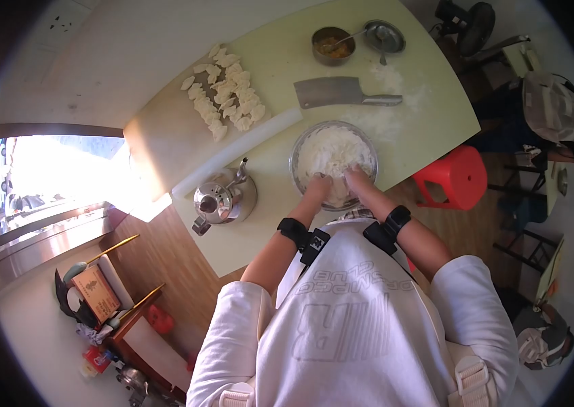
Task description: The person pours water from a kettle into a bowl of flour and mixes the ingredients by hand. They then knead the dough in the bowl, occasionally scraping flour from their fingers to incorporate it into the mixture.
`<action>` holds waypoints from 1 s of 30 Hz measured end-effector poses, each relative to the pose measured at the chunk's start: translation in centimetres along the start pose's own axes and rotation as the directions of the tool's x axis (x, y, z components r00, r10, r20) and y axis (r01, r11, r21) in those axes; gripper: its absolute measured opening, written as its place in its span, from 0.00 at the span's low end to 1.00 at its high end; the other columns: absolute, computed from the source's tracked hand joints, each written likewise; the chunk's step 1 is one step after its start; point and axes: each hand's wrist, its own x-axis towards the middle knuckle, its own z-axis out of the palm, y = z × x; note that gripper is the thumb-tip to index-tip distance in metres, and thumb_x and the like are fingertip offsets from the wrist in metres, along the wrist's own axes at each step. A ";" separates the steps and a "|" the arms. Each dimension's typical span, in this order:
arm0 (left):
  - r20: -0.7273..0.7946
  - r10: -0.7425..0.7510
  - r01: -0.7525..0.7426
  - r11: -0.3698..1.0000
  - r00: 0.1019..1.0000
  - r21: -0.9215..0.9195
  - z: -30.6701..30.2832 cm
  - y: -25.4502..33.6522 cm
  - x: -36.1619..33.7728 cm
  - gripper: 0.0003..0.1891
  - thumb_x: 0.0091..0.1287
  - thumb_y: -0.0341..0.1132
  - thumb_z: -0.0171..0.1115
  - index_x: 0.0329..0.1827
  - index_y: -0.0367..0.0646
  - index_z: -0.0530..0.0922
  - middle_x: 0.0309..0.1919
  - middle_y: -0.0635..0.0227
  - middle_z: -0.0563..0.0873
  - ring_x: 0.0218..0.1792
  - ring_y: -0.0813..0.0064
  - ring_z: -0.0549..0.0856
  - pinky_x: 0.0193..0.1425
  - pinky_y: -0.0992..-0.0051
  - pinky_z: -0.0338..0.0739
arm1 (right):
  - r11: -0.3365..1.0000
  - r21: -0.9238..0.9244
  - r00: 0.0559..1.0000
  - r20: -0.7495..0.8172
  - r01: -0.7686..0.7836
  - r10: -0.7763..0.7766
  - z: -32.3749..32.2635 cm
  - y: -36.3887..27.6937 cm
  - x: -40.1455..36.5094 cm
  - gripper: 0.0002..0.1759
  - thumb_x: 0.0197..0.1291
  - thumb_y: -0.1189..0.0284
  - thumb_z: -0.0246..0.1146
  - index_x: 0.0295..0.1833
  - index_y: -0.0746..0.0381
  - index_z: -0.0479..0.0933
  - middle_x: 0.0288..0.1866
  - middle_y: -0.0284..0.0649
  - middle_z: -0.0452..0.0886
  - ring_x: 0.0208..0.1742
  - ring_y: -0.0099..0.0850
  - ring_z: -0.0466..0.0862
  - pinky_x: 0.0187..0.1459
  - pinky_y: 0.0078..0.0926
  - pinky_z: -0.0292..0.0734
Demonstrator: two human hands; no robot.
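Pressing down into a floury white mixture [334,149], the left hand [319,186] and the right hand [357,182] are working side by side at the near edge of a round metal bowl [293,161]. Both sets of fingers are sinking and curling into the flour, so from where I'm standing I cannot tell how far they are opening or whether they are clenching any of it. The mixture is sitting inside the bowl, looking loose and crumbly, heaping into soft lumps toward the far side. Black bands [293,232] are wrapping the forearms. Just beyond the bowl, a broad steel cleaver [331,92] is lying flat on the pale surface [273,74], its handle pointing right, with powdery flour dusting the area around it. Farther off, a dark-rimmed pot [332,57] is holding something orange-brown with a spoon [348,39] leaning in it, and a shallow metal dish [389,34] is resting beside it. Folded white dough pieces [233,88] are crowding together at the far left, past a long pale strip [246,146]. Nearer, a shiny metal kettle [222,198] is standing left of the bowl, its spout angling up. A red plastic stool [462,178] is standing to the right.
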 end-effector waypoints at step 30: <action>0.334 0.348 -0.453 0.357 0.876 0.816 -2.8 5.8 -4.5 0.20 0.53 0.43 0.52 0.41 0.35 0.72 0.44 0.52 0.73 0.48 0.56 0.71 0.51 0.67 0.66 | 0.259 -0.483 0.542 0.660 0.836 -0.520 -3.9 -2.1 2.1 0.12 0.51 0.68 0.49 0.33 0.66 0.72 0.29 0.52 0.73 0.34 0.46 0.73 0.38 0.37 0.67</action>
